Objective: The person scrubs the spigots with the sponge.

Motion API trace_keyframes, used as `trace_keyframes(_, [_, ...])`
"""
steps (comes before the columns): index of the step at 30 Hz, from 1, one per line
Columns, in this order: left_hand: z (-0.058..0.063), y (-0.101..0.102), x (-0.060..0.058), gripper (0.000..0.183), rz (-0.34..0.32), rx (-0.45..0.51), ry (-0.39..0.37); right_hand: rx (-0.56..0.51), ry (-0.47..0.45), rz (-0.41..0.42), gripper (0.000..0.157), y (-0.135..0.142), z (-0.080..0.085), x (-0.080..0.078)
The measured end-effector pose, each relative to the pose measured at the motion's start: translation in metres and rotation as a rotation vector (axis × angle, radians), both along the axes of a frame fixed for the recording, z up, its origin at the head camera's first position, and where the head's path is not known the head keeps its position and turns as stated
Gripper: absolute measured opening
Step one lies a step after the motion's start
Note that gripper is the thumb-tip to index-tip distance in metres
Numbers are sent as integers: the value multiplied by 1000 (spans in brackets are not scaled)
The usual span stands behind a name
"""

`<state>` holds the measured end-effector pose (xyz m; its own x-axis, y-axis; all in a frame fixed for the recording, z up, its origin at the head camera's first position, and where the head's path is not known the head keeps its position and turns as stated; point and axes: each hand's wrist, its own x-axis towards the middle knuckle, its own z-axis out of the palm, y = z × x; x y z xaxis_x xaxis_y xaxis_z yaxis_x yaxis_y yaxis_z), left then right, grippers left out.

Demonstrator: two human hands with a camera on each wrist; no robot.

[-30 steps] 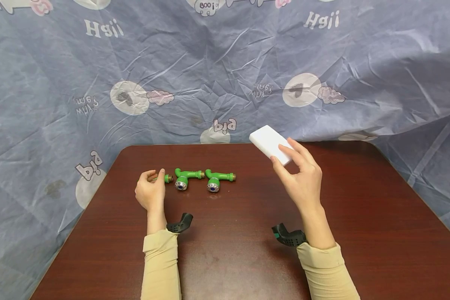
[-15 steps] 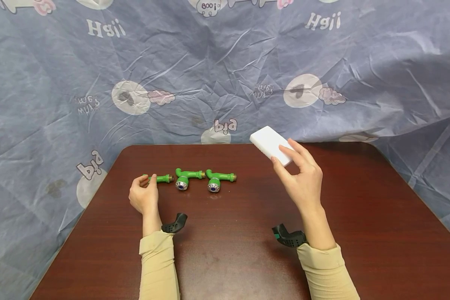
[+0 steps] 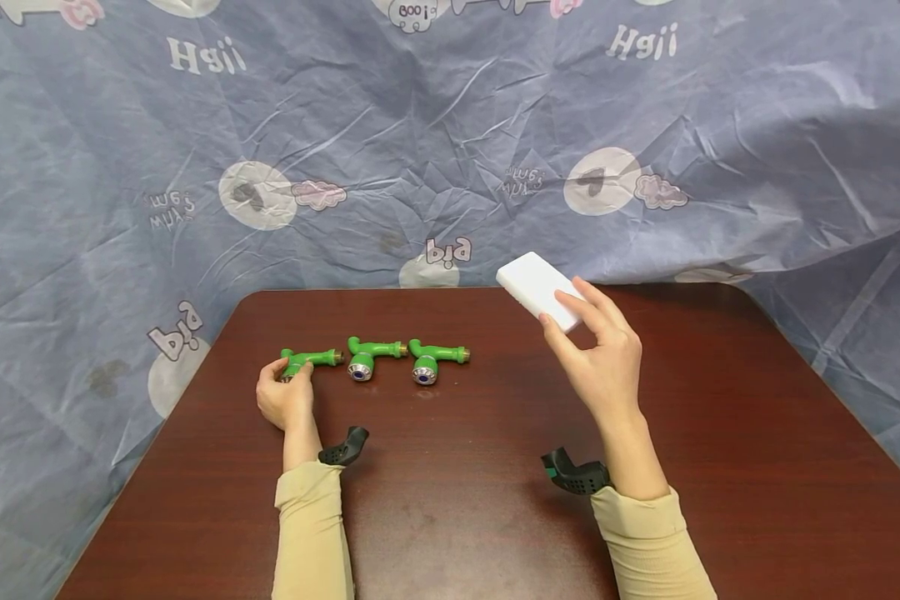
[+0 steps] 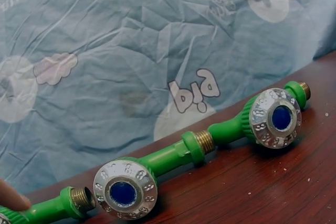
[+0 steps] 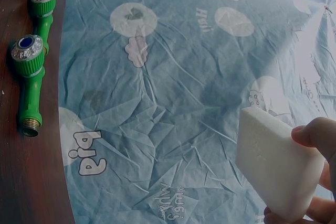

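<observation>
Three green taps with brass threaded ends lie in a row on the table. My left hand point(image 3: 288, 398) has its thumb and fingers around the knob of the leftmost tap point(image 3: 318, 358), hiding part of it. The middle tap point(image 3: 375, 348) and the right tap point(image 3: 440, 353) lie to its right; their silver knobs have blue centres, plain in the left wrist view on the middle knob point(image 4: 125, 190). Up in the air at right, my right hand point(image 3: 607, 358) pinches a white sponge block point(image 3: 536, 287) between thumb and fingers. The sponge point(image 5: 275, 163) is tilted and apart from the taps.
The dark red-brown table point(image 3: 450, 500) extends under both arms. A blue-grey printed cloth point(image 3: 420, 167) hangs behind its far edge. Each wrist wears a black mount, the left mount point(image 3: 345, 447) and the right mount point(image 3: 576, 473).
My left hand has shifted left, uncovering the body of the leftmost tap, and its fingers have come around the knob. The right hand and sponge have stayed almost still.
</observation>
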<state>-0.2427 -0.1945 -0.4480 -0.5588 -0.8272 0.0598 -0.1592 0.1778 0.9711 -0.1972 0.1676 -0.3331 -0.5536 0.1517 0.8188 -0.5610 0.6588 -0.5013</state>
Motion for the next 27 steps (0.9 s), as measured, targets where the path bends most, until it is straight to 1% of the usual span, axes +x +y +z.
trace_keyframes(5, [-1,-3,1,49,-26,-5,-94,-10,2,1,27,0,0,-1])
trace_keyframes(8, [0,-3,1,52,-12,-9,-109,-22,7,0,27,0,0,-1])
trace_keyframes(11, [1,-4,0,50,5,11,-81,-30,10,0,27,0,0,-1])
trace_keyframes(14, [3,-3,0,49,11,46,-23,-14,4,2,28,0,0,0])
trace_keyframes(19, [9,0,0,49,6,115,137,0,-6,2,28,1,1,1])
trace_keyframes(23, [16,4,-1,48,-59,237,288,-8,0,2,28,0,1,1])
trace_keyframes(26, [20,7,-4,49,-135,335,393,-20,4,6,28,0,0,0])
trace_keyframes(27, [20,9,-5,49,-165,347,421,-20,3,7,28,-1,0,0])
